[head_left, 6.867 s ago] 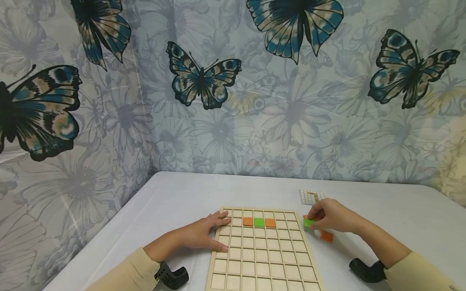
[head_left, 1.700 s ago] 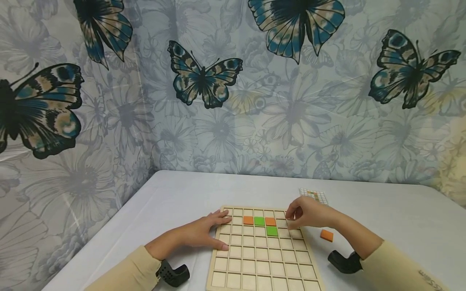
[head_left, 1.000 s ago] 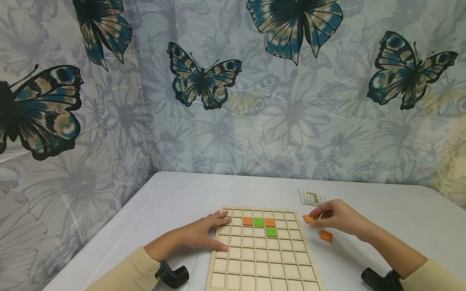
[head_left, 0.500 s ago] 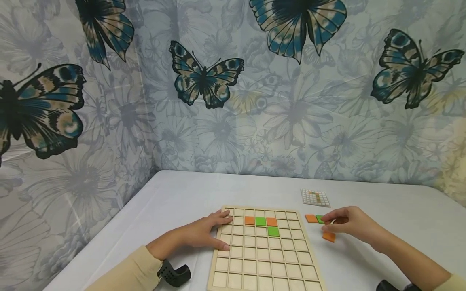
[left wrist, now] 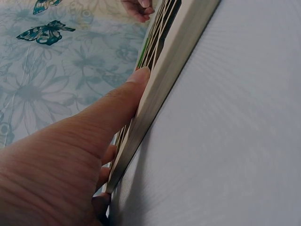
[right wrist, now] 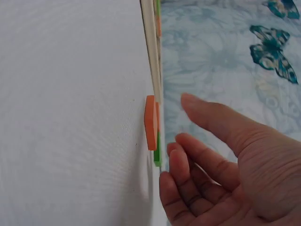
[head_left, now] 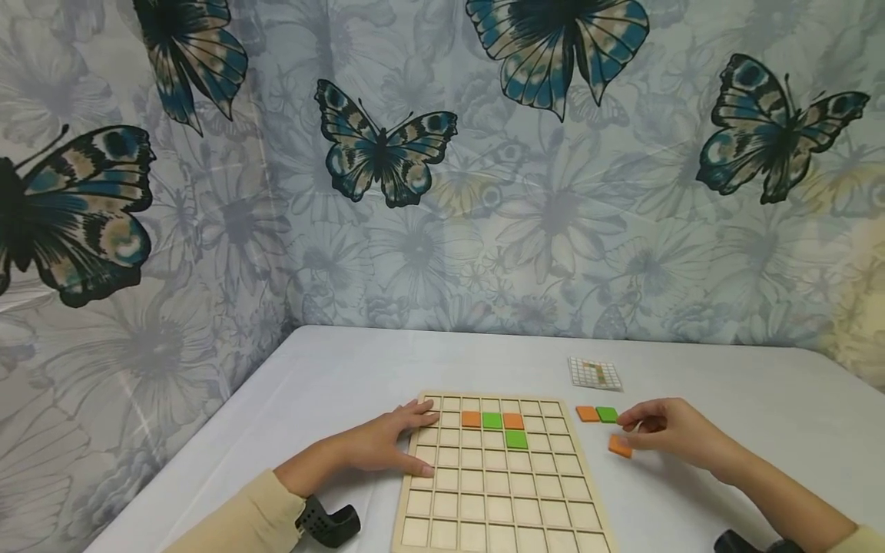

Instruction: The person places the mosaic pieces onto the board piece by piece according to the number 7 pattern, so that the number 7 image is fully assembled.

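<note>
A wooden grid board (head_left: 463, 484) lies on the table. In its second row sit an orange tile (head_left: 471, 419), a green tile (head_left: 492, 420) and another orange tile (head_left: 513, 421); a second green tile (head_left: 516, 439) lies directly below the right orange one. My left hand (head_left: 380, 442) rests on the board's left edge, thumb and fingers spread. To the right of the board, my right hand (head_left: 681, 434) hovers with relaxed fingers, thumb apart, holding nothing. Closest to it are a loose green tile (head_left: 606, 415) and a loose orange tile (head_left: 620, 446).
Touching the loose green tile is one more orange tile (head_left: 587, 414). Behind these lies a small card (head_left: 594, 373) printed with a coloured grid pattern. A white cloth covers the table (head_left: 359, 361); a butterfly-patterned curtain (head_left: 429, 253) hangs behind it.
A green tile has gone from beside the board into its third row. My right hand has left the board, passed over the loose tiles and drawn back right. The left hand stays put.
</note>
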Motion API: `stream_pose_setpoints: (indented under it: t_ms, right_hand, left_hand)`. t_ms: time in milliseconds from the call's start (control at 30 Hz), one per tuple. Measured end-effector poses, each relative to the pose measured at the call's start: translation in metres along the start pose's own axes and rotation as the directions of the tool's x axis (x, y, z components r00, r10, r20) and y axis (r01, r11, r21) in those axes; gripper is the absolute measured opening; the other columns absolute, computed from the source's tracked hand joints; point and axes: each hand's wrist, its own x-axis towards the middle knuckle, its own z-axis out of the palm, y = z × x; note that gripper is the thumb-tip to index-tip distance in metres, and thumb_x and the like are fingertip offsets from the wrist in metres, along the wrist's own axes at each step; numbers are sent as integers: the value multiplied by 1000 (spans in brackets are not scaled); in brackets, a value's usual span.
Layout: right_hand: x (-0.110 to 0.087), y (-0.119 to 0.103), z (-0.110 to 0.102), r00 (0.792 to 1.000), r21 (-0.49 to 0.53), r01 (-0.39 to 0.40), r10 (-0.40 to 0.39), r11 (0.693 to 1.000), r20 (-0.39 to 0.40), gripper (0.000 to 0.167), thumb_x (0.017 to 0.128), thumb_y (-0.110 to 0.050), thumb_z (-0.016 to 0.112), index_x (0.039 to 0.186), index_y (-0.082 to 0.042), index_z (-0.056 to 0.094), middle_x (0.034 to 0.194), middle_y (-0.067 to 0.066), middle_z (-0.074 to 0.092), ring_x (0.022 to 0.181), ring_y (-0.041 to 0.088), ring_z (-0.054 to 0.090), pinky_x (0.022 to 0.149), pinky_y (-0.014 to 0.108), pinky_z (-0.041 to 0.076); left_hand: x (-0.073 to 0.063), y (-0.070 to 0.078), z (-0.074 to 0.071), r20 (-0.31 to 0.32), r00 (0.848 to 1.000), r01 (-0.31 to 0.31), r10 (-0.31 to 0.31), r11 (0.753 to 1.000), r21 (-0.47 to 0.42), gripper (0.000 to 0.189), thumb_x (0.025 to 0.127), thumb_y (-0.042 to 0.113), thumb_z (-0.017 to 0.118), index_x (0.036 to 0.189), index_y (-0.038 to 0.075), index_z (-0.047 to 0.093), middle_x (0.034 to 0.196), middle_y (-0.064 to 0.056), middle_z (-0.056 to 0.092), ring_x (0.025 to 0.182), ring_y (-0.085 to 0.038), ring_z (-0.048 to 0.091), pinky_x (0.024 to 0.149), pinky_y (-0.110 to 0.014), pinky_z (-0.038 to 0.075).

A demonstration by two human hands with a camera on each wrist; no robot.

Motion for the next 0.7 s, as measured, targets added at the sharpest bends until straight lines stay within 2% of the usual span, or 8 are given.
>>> stream_pose_setpoints:
  t_ms: [133, 300, 567, 700]
  right_hand:
    - [2, 7, 0, 1000, 28, -15, 15, 999, 13, 44, 82, -26, 71, 110, 6, 63, 91, 1, 65, 72, 2, 53, 63, 21, 47]
    - [1, 12, -1, 999, 52, 28, -29, 998, 32, 45, 81, -25, 73, 110, 8, 62, 88, 1, 64, 71, 0, 51, 62, 20, 46]
    - [2, 13, 0, 998, 14, 50, -50, 999, 49, 51, 73, -35, 78, 103, 4, 66, 85, 3, 62, 69, 0, 49, 60, 19, 44]
    - [3, 14, 2, 998, -9, 41, -41, 999, 46, 47, 74, -32, 78, 101, 3, 67, 84, 2, 61, 69, 1, 48, 60, 19, 44]
  left_hand:
    - [0, -1, 0, -3, 1000, 1, -1, 1000, 5, 78, 79, 42, 72, 144, 17, 38, 156, -3, 18, 145, -32, 7, 113, -59, 13]
    - [1, -1, -1, -6, 1000, 7, -7, 1000, 5, 78, 79, 43, 72, 144, 18, 38, 156, -2, 18, 145, -31, 7, 113, -58, 13]
    - [1, -1, -1, -2, 1000, 14, -14, 1000, -13, 78, 79, 43, 72, 144, 19, 38, 157, -1, 17, 145, -31, 5, 112, -59, 13]
    - [1, -1, 0, -3, 1000, 12, -12, 1000, -10, 78, 79, 42, 73, 144, 18, 38, 157, -2, 17, 145, -32, 6, 112, -59, 13]
